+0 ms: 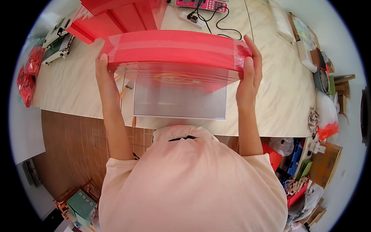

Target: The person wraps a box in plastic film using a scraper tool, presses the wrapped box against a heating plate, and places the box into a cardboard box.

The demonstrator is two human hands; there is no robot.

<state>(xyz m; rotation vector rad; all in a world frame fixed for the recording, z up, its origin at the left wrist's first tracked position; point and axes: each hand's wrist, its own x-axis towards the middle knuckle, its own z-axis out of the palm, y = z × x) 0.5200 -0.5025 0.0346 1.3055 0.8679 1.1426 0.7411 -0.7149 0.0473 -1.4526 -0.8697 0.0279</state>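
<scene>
A pale shirt [193, 185] fills six o'clock. Toward twelve, the red taped box [176, 45] partly hides a grey panel [179, 104], the left hand [102, 69] clamped on its nine-o'clock end, the right hand [250, 72] on its three-o'clock end. A good hold probably needs equal pressure, ends level.

A red package [170, 48], held at its ends by the left hand [105, 67] and the right hand [249, 73], walls off the middle of the marbled table [278, 85]; red boxes [131, 17] crowd the far left behind it, with black cables [228, 29] and a white power strip [199, 24] at far center. A hand could pass over tabletop along the right side; nearer, a gray panel [177, 106] lies flat, a wooden-handled tool [124, 92] at its left.
</scene>
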